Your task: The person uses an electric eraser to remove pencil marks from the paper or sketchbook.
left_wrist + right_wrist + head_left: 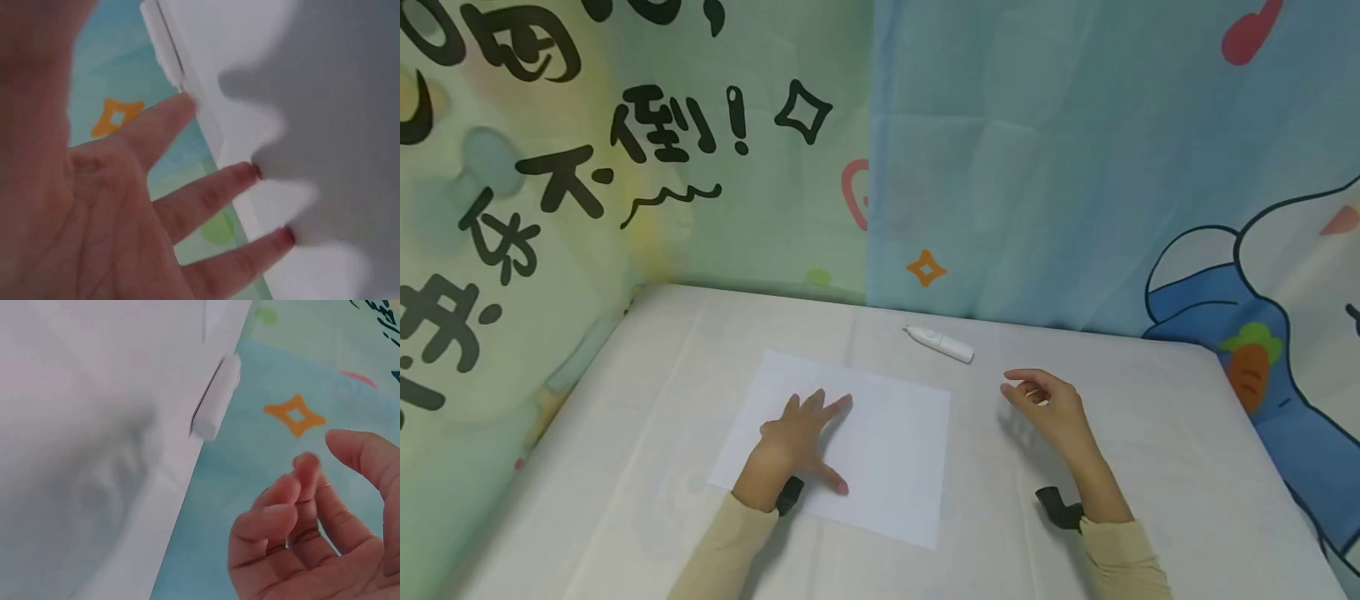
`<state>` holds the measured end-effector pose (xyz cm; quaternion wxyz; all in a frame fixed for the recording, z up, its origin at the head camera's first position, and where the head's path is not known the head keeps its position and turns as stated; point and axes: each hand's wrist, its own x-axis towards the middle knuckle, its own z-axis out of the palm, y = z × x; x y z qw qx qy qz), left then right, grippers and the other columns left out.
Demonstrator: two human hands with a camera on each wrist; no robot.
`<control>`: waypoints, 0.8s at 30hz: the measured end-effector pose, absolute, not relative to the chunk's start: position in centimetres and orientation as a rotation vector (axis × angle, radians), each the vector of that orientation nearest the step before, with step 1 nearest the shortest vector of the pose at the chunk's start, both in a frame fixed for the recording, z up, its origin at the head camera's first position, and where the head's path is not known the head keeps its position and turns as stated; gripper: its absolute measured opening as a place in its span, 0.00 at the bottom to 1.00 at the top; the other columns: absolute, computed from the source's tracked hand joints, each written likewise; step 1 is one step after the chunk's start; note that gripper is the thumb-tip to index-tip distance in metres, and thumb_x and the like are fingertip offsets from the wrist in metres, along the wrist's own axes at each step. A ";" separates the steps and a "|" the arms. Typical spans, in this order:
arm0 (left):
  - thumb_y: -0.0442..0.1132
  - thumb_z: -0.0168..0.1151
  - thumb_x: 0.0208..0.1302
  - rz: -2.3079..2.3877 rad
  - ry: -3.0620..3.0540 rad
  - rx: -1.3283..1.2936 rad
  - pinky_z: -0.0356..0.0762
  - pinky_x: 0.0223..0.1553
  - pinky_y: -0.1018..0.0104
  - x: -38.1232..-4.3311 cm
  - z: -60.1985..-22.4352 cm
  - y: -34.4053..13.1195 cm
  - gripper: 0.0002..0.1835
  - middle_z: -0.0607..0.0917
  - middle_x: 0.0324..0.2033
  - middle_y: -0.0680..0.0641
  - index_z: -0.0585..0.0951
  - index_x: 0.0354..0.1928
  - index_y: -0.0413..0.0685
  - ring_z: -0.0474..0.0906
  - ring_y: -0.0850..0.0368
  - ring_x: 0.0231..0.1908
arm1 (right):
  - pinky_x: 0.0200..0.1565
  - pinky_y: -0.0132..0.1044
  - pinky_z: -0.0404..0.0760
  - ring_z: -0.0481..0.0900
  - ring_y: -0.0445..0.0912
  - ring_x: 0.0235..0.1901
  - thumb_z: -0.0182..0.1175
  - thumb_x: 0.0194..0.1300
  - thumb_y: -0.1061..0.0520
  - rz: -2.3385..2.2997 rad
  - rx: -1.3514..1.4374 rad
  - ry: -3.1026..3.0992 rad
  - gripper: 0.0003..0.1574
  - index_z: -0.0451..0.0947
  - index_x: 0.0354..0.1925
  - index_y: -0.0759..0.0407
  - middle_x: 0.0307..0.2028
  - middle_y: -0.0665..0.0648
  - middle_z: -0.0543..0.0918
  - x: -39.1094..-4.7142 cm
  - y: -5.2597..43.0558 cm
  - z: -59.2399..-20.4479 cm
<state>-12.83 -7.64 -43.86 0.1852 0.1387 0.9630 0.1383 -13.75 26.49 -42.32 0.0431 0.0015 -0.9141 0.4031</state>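
Observation:
A white sheet of paper [887,450] lies at a slant on the white-covered table. Over its left part is my left hand [801,433], fingers spread and thumb stretched out. The left wrist view shows the fingertips [287,235] right at the paper, with shadows spreading from them. My right hand [1048,408] hovers to the right of the sheet, its fingers loosely bent and nothing between thumb and fingertips. Beyond the sheet lies a thick white pen-shaped tube [942,343] with a narrow tip pointing left. In the right wrist view this tube [216,400] lies apart from the fingers.
The table [1150,417] ends at the back against a printed cloth backdrop [1037,167] with lettering and cartoon figures. Another printed panel [490,333] borders the left side. Each wrist carries a black strap piece, such as the right one [1060,508].

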 end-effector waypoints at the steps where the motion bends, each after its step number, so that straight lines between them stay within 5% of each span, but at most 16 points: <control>1: 0.60 0.83 0.28 0.366 2.709 0.382 0.73 0.47 0.29 -12.8 -43.9 -7.5 0.63 0.58 0.73 0.44 0.62 0.73 0.63 0.53 0.35 0.71 | 0.31 0.30 0.73 0.74 0.44 0.35 0.61 0.68 0.52 1.264 0.011 -2.793 0.22 0.79 0.53 0.66 0.36 0.60 0.80 -14.4 26.3 -42.1; 11: 0.57 0.85 0.28 0.286 2.724 0.355 0.71 0.48 0.26 -12.4 -43.8 -6.7 0.59 0.61 0.73 0.44 0.68 0.70 0.61 0.52 0.33 0.71 | 0.37 0.29 0.73 0.73 0.39 0.36 0.64 0.65 0.53 1.505 0.063 -2.711 0.22 0.80 0.50 0.69 0.39 0.57 0.82 -20.4 23.7 -42.6; 18: 0.55 0.85 0.27 0.320 2.727 0.361 0.70 0.48 0.25 -12.0 -43.6 -6.5 0.59 0.61 0.72 0.43 0.68 0.70 0.60 0.51 0.31 0.71 | 0.41 0.33 0.72 0.73 0.51 0.46 0.61 0.68 0.49 1.493 -0.073 -2.819 0.27 0.77 0.54 0.71 0.50 0.67 0.78 -23.8 22.5 -44.3; 24: 0.56 0.84 0.27 0.303 2.739 0.359 0.69 0.48 0.24 -12.2 -43.3 -6.8 0.59 0.60 0.72 0.43 0.68 0.70 0.59 0.51 0.31 0.71 | 0.58 0.49 0.73 0.69 0.60 0.60 0.54 0.72 0.46 1.521 -0.219 -2.949 0.31 0.74 0.59 0.71 0.59 0.70 0.74 -25.9 21.1 -45.0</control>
